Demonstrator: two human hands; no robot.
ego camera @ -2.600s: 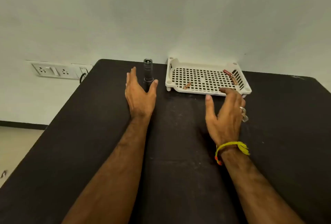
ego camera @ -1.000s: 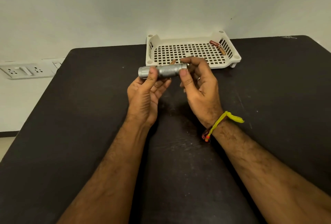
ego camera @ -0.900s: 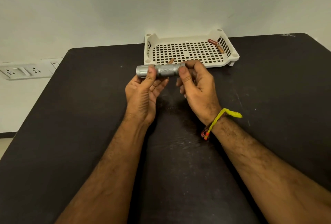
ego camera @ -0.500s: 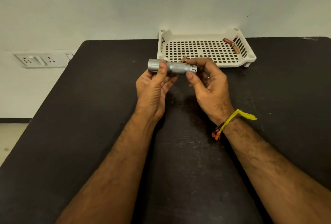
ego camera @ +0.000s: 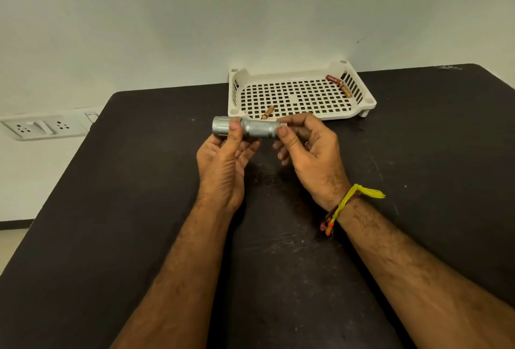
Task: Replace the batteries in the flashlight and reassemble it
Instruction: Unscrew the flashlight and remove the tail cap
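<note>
A silver flashlight is held level above the black table, its head pointing left. My left hand grips it near the head, thumb on top. My right hand pinches the tail end between thumb and fingers; the tail cap is mostly hidden by them. Behind the flashlight stands a white perforated tray. One copper-coloured battery lies at the tray's front left. Two more batteries lie at its back right corner.
The tray sits at the table's far edge against a pale wall. A white socket strip is on the wall left of the table. A yellow thread band is around my right wrist.
My left hand took the flashlight from standing on the table and brought it in front of me. My right hand then closed on its tail end. Both hands stay on it.
</note>
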